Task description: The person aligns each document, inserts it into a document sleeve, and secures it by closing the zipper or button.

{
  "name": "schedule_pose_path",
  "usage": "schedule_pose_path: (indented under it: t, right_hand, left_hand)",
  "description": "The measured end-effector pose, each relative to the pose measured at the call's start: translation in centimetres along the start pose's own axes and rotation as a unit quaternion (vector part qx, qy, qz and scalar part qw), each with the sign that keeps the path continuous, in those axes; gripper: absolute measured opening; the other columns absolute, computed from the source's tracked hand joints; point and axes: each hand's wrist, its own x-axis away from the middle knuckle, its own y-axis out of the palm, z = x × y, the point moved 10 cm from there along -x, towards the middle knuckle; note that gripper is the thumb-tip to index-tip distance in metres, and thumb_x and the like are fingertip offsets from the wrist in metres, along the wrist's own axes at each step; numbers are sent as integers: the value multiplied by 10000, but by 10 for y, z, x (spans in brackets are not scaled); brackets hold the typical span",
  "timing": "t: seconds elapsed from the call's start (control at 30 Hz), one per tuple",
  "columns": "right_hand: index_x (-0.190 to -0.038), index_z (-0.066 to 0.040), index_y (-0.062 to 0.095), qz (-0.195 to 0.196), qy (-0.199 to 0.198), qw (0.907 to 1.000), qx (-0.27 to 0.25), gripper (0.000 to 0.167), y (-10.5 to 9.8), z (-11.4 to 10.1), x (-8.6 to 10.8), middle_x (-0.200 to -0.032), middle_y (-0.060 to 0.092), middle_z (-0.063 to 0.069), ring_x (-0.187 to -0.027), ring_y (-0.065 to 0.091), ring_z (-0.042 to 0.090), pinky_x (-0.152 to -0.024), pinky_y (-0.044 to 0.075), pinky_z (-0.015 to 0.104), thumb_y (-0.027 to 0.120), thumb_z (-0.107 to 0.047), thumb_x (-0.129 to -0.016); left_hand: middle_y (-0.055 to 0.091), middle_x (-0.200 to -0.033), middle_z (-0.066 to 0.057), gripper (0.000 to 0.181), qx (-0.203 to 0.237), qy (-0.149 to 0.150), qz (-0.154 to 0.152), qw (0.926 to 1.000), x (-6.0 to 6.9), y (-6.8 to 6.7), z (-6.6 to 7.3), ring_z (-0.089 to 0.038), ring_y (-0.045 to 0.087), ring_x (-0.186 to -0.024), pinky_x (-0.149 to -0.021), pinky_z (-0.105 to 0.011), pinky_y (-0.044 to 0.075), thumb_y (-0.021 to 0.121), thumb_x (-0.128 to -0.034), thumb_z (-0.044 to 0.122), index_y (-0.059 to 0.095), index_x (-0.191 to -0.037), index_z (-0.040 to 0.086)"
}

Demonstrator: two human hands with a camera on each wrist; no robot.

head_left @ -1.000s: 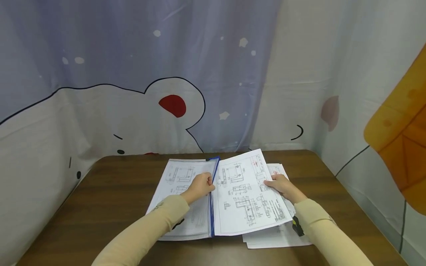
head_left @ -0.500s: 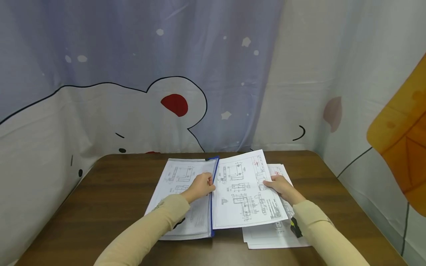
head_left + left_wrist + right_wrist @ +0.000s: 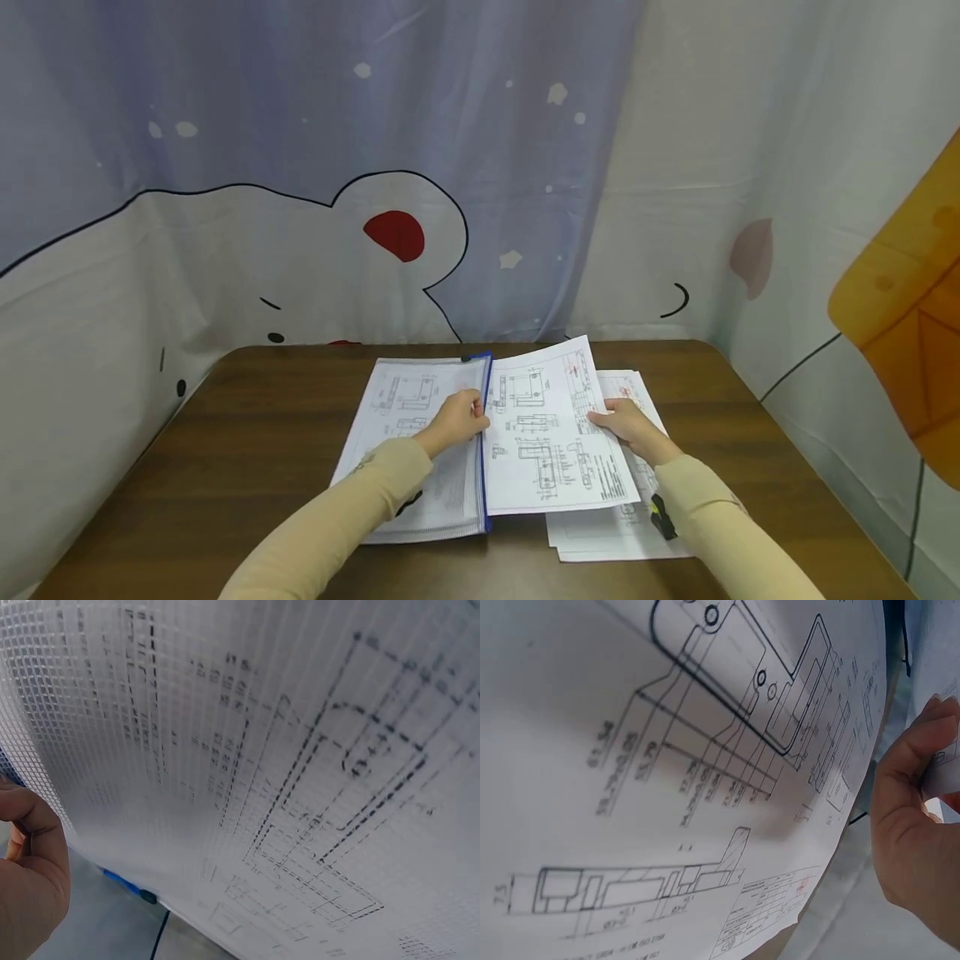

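Observation:
A translucent mesh-textured folder (image 3: pixel 442 500) with a blue edge lies on the table, a printed drawing showing through it. My left hand (image 3: pixel 456 421) pinches the folder at its blue edge; in the left wrist view the left hand (image 3: pixel 34 862) curls at that edge beside the mesh (image 3: pixel 225 787). My right hand (image 3: pixel 630 427) grips the right side of a white drawing sheet (image 3: pixel 540 458), whose left side meets the blue edge. Whether it is inside the folder is hard to tell. The right wrist view shows the right hand (image 3: pixel 915 817) with its thumb over paper.
More printed sheets (image 3: pixel 600 546) lie under and to the right of the held sheet, partly covered by the right forearm. The brown table (image 3: pixel 277 433) reaches back to a patterned curtain (image 3: pixel 300 267), which also hangs at both sides.
The held sheet and my right hand have moved slightly left, and the sheet's lower edge has risen from near the folder's bottom. My left hand keeps its pinch.

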Motion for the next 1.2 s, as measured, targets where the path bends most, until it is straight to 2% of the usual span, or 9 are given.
schedule_pose_path:
  t: [0.27,0.4,0.63,0.87,1.03,1.2]
  right_hand:
    - [-1162,136,526,56,-58,9999,60,326,-1,-2,-1,-794,689,49,-641,672,129,-605,560,254,505,-119,-959]
    - [-1187,145,511,37,-181,9998,99,348,-2,-5,-1,-839,695,83,-644,668,125,-613,561,258,508,-119,-959]
    - [-1213,141,500,311,-49,9993,218,374,-21,2,-2,-857,679,83,-632,645,101,-599,551,245,540,-119,-947]
    - [-1212,152,492,-22,-299,9990,342,381,-26,-2,-1,-829,677,54,-641,655,114,-602,557,256,542,-113,-943]
    - [-1221,122,490,-124,-112,9992,376,376,-28,1,0,-819,671,50,-644,664,136,-609,567,280,540,-129,-946]
    - [-1171,142,527,-275,-112,9994,183,355,-19,5,-4,-779,673,16,-650,669,127,-613,566,268,559,-122,-935]
  left_hand:
    - [412,-518,23,204,-13,100,41,9999,2,2,5,-77,447,-454,-438,-159,405,598,-769,-31,446,-683,73]
    - [416,-518,24,196,6,138,42,9999,2,2,6,-75,452,-451,-434,-159,401,594,-760,-34,448,-681,69]
    - [453,-517,11,196,-27,122,134,9998,2,0,4,-79,464,-456,-438,-169,393,600,-767,-28,453,-678,66]
    - [433,-513,23,190,33,290,6,9996,4,3,5,-70,456,-448,-429,-161,385,586,-762,-37,450,-676,64]
    - [421,-517,29,185,10,310,45,9995,5,2,6,-69,452,-450,-428,-160,389,580,-761,-41,448,-685,64]
    - [428,-519,22,186,94,236,-139,9996,5,9,7,-77,467,-449,-430,-165,397,589,-767,-40,455,-692,65]
